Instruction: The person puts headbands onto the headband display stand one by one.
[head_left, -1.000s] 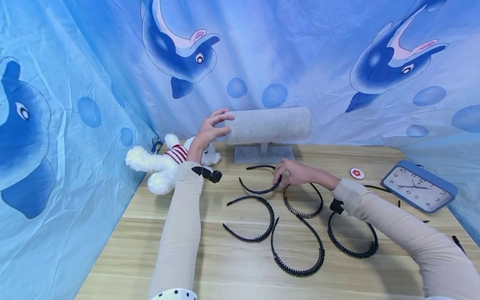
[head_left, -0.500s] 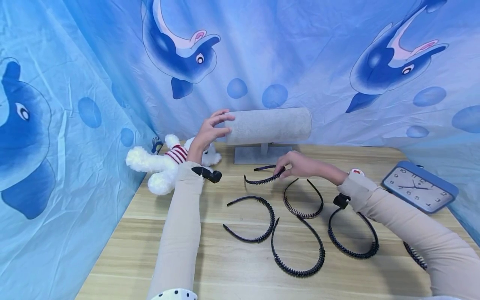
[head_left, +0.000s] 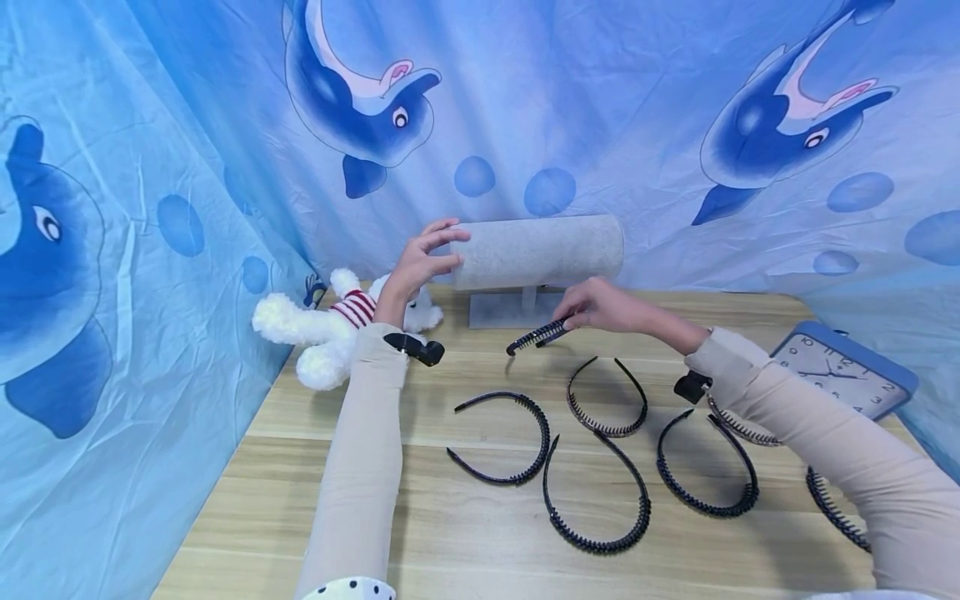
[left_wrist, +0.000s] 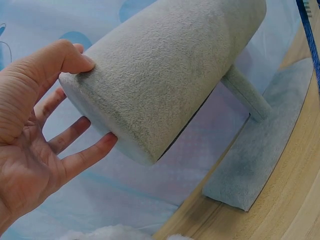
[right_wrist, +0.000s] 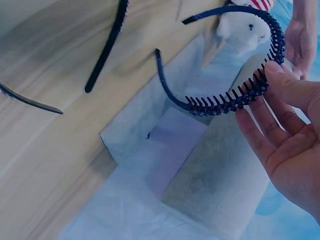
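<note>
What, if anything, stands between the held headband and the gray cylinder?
Nothing visible: the headband, in the right hand, appears below the gray cylinder; the left hand grips only the cylinder's left end.

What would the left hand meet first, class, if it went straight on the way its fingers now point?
The left end of the grey fabric-covered display roll: the left hand touches it there, apparently leaving no gap ahead.

1. A fluffy white plush toy (head_left: 318, 327) in red stripes is lying on the pale wood-grain table (head_left: 480, 533).
2. A blue rectangular clock (head_left: 855, 371) is resting at right.
3. Blue dolphin-print fabric (head_left: 585, 100) is hanging behind.
</note>
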